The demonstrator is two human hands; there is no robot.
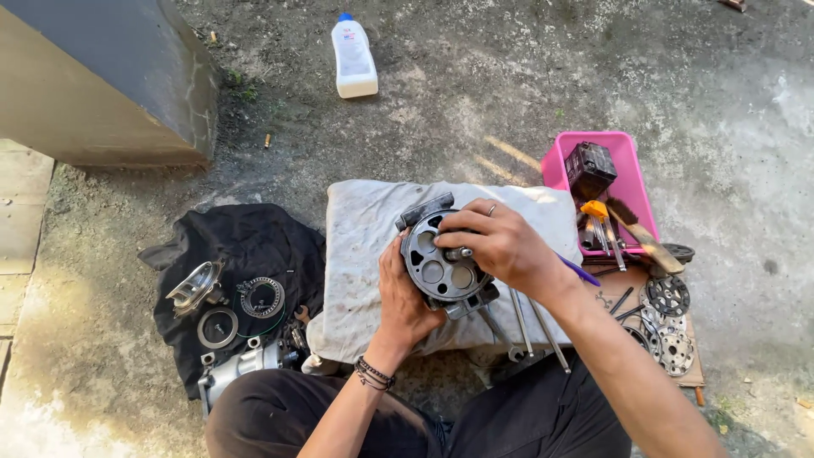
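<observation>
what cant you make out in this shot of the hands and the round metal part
- Head view: the rear and left side of the round metal part are hidden by the left hand.
- Its upper right edge is covered by the right hand.
- The contents of the pink tub are too jumbled and small to identify fully.
- The silver housing is partly hidden by the person's knee.

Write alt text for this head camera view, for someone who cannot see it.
Both hands, left hand and right hand, grip a round metal part with holes over a grey cloth. More parts lie on a black cloth; a pink tub holds tools.
</observation>
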